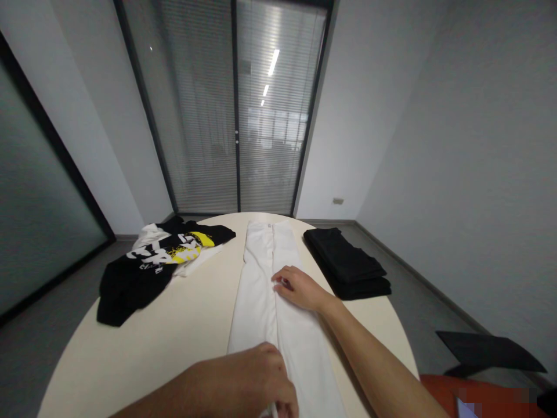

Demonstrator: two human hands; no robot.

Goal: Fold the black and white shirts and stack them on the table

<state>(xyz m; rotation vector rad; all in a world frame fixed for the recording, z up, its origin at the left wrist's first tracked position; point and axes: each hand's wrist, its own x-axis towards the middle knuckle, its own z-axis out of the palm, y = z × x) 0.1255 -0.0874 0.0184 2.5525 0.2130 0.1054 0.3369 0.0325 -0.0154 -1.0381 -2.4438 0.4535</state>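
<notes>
Now, white trousers (252,307) stretched lengthwise over the table (191,331), waistband near its far edge | left hand (263,374) lower down, curled, gripping white cloth | right hand (302,288) bent at the middle seam, pinch impossible to tell | printed black shirt (134,284) by the left edge | folded black clothes (343,258) along the right!

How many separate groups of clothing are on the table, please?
3: the crumpled pile on the left, the white trousers in the middle, and the folded black stack on the right. Further garments may be hidden within the pile or stack.
</notes>
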